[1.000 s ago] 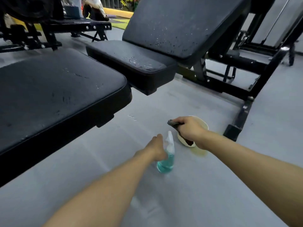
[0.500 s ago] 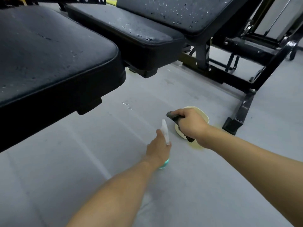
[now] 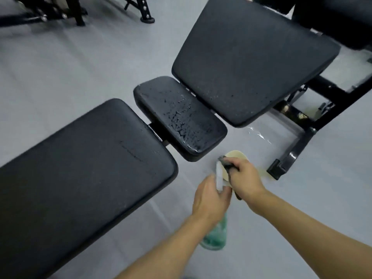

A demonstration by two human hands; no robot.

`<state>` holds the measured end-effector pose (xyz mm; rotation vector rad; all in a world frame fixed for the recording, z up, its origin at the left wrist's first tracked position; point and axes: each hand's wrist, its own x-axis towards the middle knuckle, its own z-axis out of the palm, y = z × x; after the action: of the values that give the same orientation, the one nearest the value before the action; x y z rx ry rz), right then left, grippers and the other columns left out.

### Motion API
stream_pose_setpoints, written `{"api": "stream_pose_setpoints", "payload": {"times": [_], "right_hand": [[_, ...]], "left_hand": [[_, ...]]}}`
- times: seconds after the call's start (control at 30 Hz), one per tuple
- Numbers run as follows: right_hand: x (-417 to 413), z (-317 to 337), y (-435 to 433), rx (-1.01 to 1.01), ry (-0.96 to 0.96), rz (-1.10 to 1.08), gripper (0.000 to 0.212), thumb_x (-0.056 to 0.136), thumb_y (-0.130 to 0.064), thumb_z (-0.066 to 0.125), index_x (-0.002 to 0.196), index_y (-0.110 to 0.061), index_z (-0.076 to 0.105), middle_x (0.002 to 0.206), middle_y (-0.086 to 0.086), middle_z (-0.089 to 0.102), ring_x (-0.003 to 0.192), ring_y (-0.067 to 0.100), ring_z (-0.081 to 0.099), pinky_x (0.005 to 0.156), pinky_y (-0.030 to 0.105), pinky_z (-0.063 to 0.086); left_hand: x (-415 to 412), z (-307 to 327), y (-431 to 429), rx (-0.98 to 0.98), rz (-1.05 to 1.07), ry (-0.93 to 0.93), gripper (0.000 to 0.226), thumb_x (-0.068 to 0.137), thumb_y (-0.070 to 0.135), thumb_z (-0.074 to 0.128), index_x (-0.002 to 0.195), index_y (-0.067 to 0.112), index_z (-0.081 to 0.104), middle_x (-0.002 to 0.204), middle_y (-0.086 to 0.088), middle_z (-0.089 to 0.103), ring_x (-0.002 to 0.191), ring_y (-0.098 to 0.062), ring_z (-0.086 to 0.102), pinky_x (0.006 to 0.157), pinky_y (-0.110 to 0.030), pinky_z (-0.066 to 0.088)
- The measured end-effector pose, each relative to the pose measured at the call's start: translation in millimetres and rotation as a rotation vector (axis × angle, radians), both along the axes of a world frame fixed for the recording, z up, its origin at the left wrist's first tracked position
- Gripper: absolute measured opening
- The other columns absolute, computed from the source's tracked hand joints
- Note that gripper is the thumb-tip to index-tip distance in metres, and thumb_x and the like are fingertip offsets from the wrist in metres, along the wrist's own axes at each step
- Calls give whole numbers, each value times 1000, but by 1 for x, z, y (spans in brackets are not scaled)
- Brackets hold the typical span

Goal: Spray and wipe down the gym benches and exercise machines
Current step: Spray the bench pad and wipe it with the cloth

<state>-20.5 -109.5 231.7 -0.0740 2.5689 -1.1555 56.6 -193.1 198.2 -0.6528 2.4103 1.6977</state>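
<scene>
Left hand grips the spray bottle, right hand grips the yellow pad. Wipe the wet seat all over.

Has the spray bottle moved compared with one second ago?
Yes. The spray bottle stood on the floor left of the bench foot; now the left hand holds it raised and tilted, nozzle forward.

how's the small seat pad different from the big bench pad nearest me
The small seat pad is covered in spray droplets and wet streaks; the big bench pad looks mostly dry, with only faint scuff lines. The small seat pad is clearly the smaller of the two and lies farther from the camera. Both are black and padded, with rounded corners.
</scene>
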Motion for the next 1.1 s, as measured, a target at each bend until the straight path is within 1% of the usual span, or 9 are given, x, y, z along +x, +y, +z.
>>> {"api": "stream_pose_setpoints", "payload": {"times": [0.07,0.17,0.27,0.33,0.4,0.7,0.83,0.93,1.1], "right_hand": [[0,30,-8,-28,18,12,48,93,9,35,119,-12,70,84,-7,57,56,-3,39,42,7,33],[-4,68,-18,-44,-5,36,46,94,7,36,118,-14,69,92,4,51,62,-3,37,55,10,28],[-14,97,-25,-43,-23,77,43,96,6,40,123,-13,68,95,5,49,63,-1,36,58,13,27],[-22,109,-30,-28,-43,99,39,98,1,43,124,-15,68,92,6,49,61,2,36,57,14,27],[-30,115,-35,-28,-57,122,38,99,0,44,124,-18,68,90,7,49,59,4,36,55,14,27],[-52,118,-41,-14,-107,141,41,99,0,42,124,-21,68,94,8,51,58,6,37,39,10,37],[-50,120,-38,-12,-120,117,42,100,0,41,126,-20,67,95,8,50,59,6,37,41,11,34],[-45,123,-36,-23,-140,98,43,100,0,40,128,-20,65,96,7,48,60,3,35,55,13,25],[-32,132,-23,11,-115,46,44,98,2,39,126,-18,67,103,14,55,65,7,40,58,13,29]], "left_hand": [[-1,45,-5,104,98,-34,15,87,30,55,80,23,44,75,4,55,73,-23,61,62,-40,49],[-5,104,-26,74,245,-87,18,85,29,55,84,21,39,74,0,56,73,-24,66,61,-40,48],[-25,151,-62,-26,391,-137,21,89,27,57,96,18,40,78,1,53,66,-13,53,57,-34,40],[-41,169,-88,-81,403,-186,17,90,27,57,85,16,47,72,3,51,57,-9,44,48,-25,34],[-54,177,-109,-135,385,-216,21,90,26,57,76,14,47,71,1,51,56,-12,44,47,-26,33],[-86,180,-144,-234,376,-377,22,92,28,54,78,12,50,78,-4,59,62,-17,56,48,-27,39],[-84,180,-135,-233,301,-425,21,94,31,53,87,11,53,78,-3,56,64,-15,54,48,-27,35],[-76,175,-126,-202,212,-447,22,92,33,52,96,13,55,81,-3,56,64,-16,52,49,-27,33],[-63,167,-101,-204,98,-467,26,91,29,51,101,8,60,91,-10,63,74,-26,56,58,-29,41]]}}
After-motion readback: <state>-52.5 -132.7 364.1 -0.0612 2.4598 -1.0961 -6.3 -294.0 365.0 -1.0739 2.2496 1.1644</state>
